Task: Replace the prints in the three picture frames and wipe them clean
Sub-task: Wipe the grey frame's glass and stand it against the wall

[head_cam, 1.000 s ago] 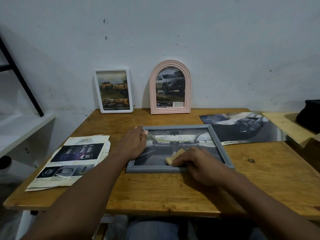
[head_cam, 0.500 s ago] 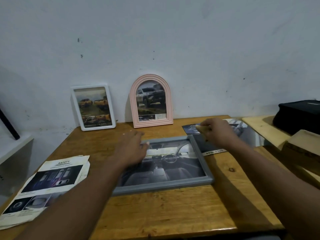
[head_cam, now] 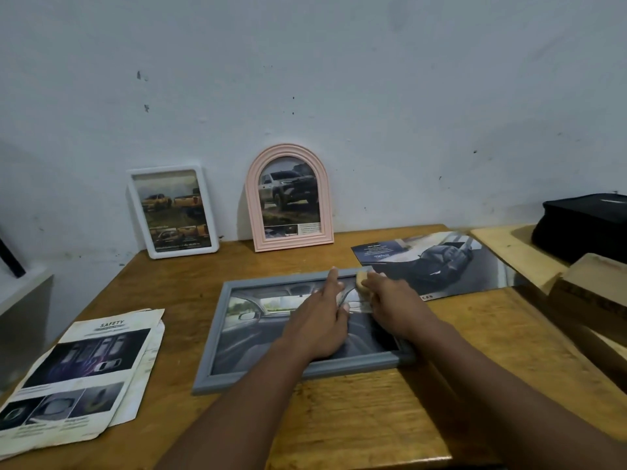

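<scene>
A grey picture frame [head_cam: 217,351] with a car-interior print lies flat on the wooden table [head_cam: 339,418]. My left hand [head_cam: 319,320] rests palm-down on its glass, fingers spread toward the far edge. My right hand [head_cam: 393,303] sits over the frame's far right corner, shut on a small yellowish cloth [head_cam: 361,277] that touches the top rail. A white rectangular frame [head_cam: 171,212] and a pink arched frame [head_cam: 289,198], both with truck prints, lean upright against the wall.
A stack of worn "SAFETY" brochure pages [head_cam: 78,378] lies at the table's left. A dark car poster [head_cam: 434,262] lies at the right rear. A lower wooden shelf [head_cam: 502,252], a black case [head_cam: 583,225] and a box [head_cam: 597,293] stand to the right.
My right hand came back from over the car poster to the frame's far right corner, with the cloth. My left hand slid from the frame's left side onto the middle of the glass.
</scene>
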Available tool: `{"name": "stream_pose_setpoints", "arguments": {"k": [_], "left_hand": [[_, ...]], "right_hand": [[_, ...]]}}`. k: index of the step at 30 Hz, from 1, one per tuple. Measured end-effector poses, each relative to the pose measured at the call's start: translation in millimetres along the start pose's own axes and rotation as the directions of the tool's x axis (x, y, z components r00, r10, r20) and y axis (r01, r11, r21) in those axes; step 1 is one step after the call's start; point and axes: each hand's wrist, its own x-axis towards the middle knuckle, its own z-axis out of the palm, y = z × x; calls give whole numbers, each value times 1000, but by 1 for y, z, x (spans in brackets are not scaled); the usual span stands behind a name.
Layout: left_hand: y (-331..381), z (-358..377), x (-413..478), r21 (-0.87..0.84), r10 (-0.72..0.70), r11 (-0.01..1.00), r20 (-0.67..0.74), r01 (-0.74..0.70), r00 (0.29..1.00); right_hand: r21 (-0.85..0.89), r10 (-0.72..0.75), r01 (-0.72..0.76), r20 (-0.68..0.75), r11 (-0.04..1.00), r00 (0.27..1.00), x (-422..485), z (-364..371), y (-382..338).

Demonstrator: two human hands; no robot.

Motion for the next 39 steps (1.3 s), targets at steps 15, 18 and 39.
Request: {"name": "stream_pose_setpoints", "arguments": {"k": [15, 18, 39], "left_hand": [[3, -2, 6, -104, -63, 993, 14, 64, 998], [7, -13, 13, -347, -209, 912, 65, 219, 976], [6, -15, -117, 269, 176, 949, -14, -165, 984]], "right_hand": [[-64, -87, 78, -154, 995, 984, -134, 40, -15], [-84, -208, 197, -153, 977, 966, -133, 54, -42], [-115, -29, 27, -11, 993, 1000, -60, 39, 7]]}}
